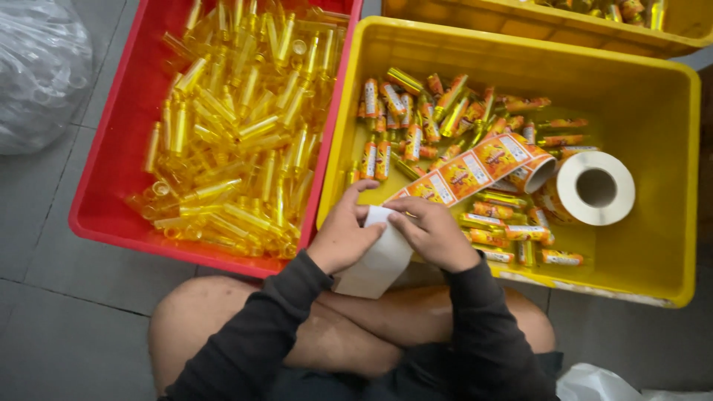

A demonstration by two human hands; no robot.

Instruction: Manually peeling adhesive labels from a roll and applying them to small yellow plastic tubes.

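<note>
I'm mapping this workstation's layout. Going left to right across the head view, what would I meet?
Clear plastic bag → red crate of unlabelled yellow vials → left hand → right hand → label roll inside the yellow crate.

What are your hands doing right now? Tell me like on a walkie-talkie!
Left hand and right hand both gripping the label strip off the roll. Backing paper trailing down. Nothing blocking.
</note>
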